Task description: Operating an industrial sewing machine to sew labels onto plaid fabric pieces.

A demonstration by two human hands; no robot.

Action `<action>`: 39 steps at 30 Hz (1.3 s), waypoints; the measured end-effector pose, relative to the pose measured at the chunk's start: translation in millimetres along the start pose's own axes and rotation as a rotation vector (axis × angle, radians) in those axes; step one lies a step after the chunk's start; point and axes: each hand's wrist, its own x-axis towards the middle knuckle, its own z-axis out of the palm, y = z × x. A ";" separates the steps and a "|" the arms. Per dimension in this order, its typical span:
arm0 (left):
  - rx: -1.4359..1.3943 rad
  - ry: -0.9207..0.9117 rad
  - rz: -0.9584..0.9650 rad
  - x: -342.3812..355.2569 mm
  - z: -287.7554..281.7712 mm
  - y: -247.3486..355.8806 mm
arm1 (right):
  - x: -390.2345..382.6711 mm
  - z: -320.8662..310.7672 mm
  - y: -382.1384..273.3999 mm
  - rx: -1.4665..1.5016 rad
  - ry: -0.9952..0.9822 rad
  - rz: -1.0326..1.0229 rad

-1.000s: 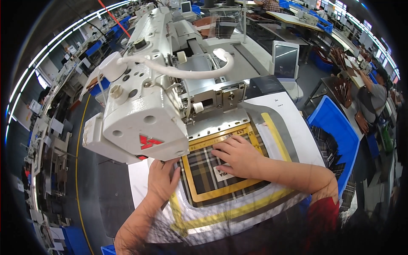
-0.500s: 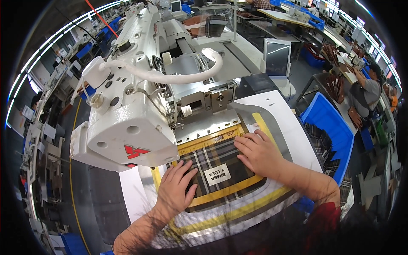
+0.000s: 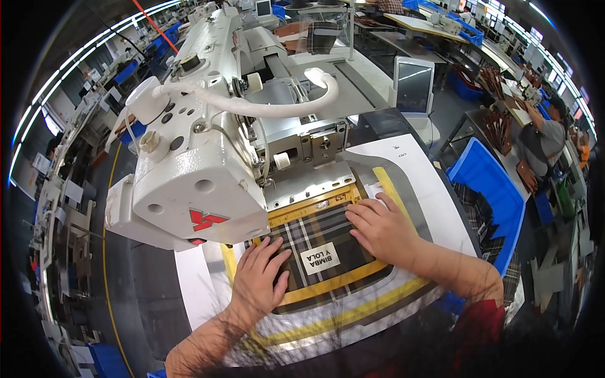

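Observation:
A dark plaid fabric panel (image 3: 292, 237) with a pale printed label (image 3: 321, 258) lies inside a yellow-edged template (image 3: 337, 285), below the head of a white sewing machine (image 3: 179, 183). My left hand (image 3: 257, 277) rests on the panel's left side, fingers spread and pointing toward the machine. On the right side, my right hand (image 3: 384, 232) lies flat, its fingertips near the template's far right corner. Neither hand grips anything. A metal clamp plate (image 3: 312, 188) covers the far edge of the template. The fabric under my palms is hidden.
Right of the table stands a blue bin (image 3: 488, 189) holding plaid pieces. A screen (image 3: 413, 85) stands beyond the template at the right. White sheets (image 3: 450, 211) lie under the template. A person in grey (image 3: 548, 135) sits at another table farther right.
The view has shifted slightly, so the machine head appears a little farther right. Both hands keep their places on the panel.

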 end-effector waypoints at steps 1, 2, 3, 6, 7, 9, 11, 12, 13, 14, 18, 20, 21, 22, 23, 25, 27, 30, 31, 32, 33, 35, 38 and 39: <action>-0.002 0.001 -0.003 -1.2 -0.3 -0.4 | 0.6 0.9 -0.2 0.002 -0.002 -0.005; 0.005 0.003 -0.015 -1.8 0.0 -0.8 | 1.0 1.4 -0.4 0.010 0.001 -0.016; 0.018 0.008 -0.005 -1.7 0.6 -0.9 | 1.0 1.2 -0.3 0.022 -0.005 -0.012; 0.068 0.016 -0.004 -1.5 0.5 0.0 | 1.1 0.9 1.7 0.052 0.006 -0.035; 0.052 0.020 0.013 0.1 2.8 -1.3 | 0.8 1.4 3.2 0.059 0.020 -0.045; 0.035 0.031 0.031 2.1 3.6 -0.4 | -0.5 1.6 4.2 0.075 0.013 -0.046; 0.042 0.036 0.018 0.5 2.5 0.3 | 0.0 2.4 4.8 0.096 0.011 -0.051; 0.037 0.042 0.021 -0.5 2.0 0.6 | 0.3 2.8 5.7 0.092 0.013 -0.065; 0.044 0.041 0.012 -0.6 2.3 0.6 | 0.5 3.8 6.7 0.084 0.014 -0.074; 0.042 0.043 0.007 -0.6 2.6 0.8 | 1.0 5.1 7.4 0.091 0.016 -0.080; 0.046 0.027 -0.026 -0.4 1.1 2.9 | 0.6 8.4 11.6 0.097 0.046 -0.112; 0.044 0.022 -0.025 0.8 -0.5 3.1 | 1.2 8.7 13.4 0.095 0.057 -0.124; 0.042 0.018 -0.024 1.9 -1.1 4.2 | 1.8 8.1 14.9 0.081 0.052 -0.144; 0.043 0.017 -0.024 3.2 -2.1 5.1 | 2.9 8.2 15.8 0.069 0.048 -0.163; 0.058 -0.005 -0.028 5.1 -3.2 6.4 | 3.8 7.7 16.3 0.070 0.048 -0.163; 0.072 -0.027 -0.032 10.5 -3.8 11.3 | 4.8 5.1 17.1 0.024 0.021 -0.194; 0.100 -0.053 -0.028 18.0 -1.8 18.5 | 5.1 5.2 18.5 0.014 0.012 -0.204; 0.098 -0.078 0.006 30.3 8.7 29.8 | 6.4 6.1 22.2 0.004 0.004 -0.231; 0.122 -0.093 0.014 33.0 12.2 32.2 | 6.9 6.3 23.0 0.008 0.004 -0.244; 0.123 -0.091 0.009 36.3 14.5 35.5 | 7.4 6.4 24.2 0.010 0.005 -0.249; 0.113 -0.088 0.013 39.9 16.6 38.6 | 8.1 6.6 25.6 0.012 0.021 -0.272; 0.102 -0.086 0.020 46.5 20.6 43.0 | 7.4 6.5 27.8 0.012 0.036 -0.292; 0.109 -0.084 0.022 53.8 25.5 47.0 | 7.0 7.6 31.5 0.044 0.028 -0.300; 0.112 -0.076 0.033 56.0 27.0 47.8 | 7.0 7.5 33.0 0.061 0.042 -0.309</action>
